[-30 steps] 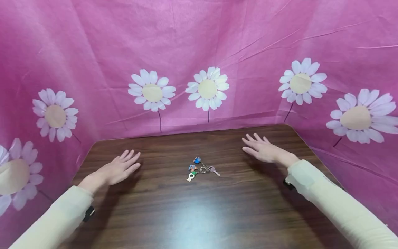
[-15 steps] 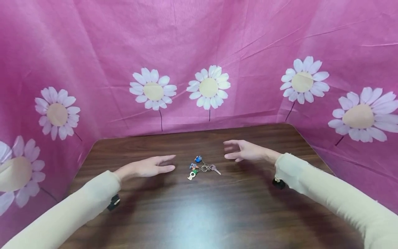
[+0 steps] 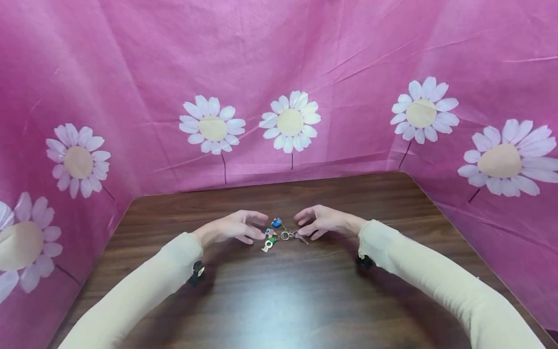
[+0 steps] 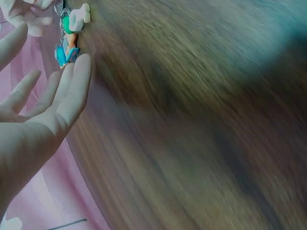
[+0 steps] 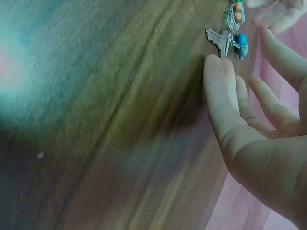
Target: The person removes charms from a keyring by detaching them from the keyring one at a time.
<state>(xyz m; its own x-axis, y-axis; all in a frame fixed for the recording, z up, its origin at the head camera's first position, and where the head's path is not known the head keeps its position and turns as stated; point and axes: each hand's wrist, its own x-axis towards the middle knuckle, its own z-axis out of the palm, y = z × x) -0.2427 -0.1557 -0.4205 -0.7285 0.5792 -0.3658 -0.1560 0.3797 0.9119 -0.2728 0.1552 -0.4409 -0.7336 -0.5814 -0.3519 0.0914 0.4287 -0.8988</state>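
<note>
A bunch of keyring charms lies mid-table in the head view. Its metal split ring [image 3: 285, 235] links a key [image 3: 301, 237] on the right to a blue charm [image 3: 276, 222], an orange-and-blue figure charm [image 3: 270, 233] and a white charm with a green part [image 3: 268, 245]. My left hand [image 3: 235, 226], fingers relaxed and apart, is just left of the charms. From the right, my right hand [image 3: 324, 220] reaches over the key with loosely bent fingers, a fingertip overlapping it in the head view. In the right wrist view the key [image 5: 219, 42] shows just beyond the fingertips. Neither hand grips anything.
The brown wood-grain table [image 3: 279, 295] has a bright light reflection near its front. Pink cloth [image 3: 261, 43] printed with white daisies hangs behind it and along both sides. A dark wrist device [image 3: 197, 272] sits under the left sleeve [image 3: 152, 286].
Both hands have moved inward from the table's sides to either side of the keyring, their fingers now more bent. The keyring and charms have stayed in place.
</note>
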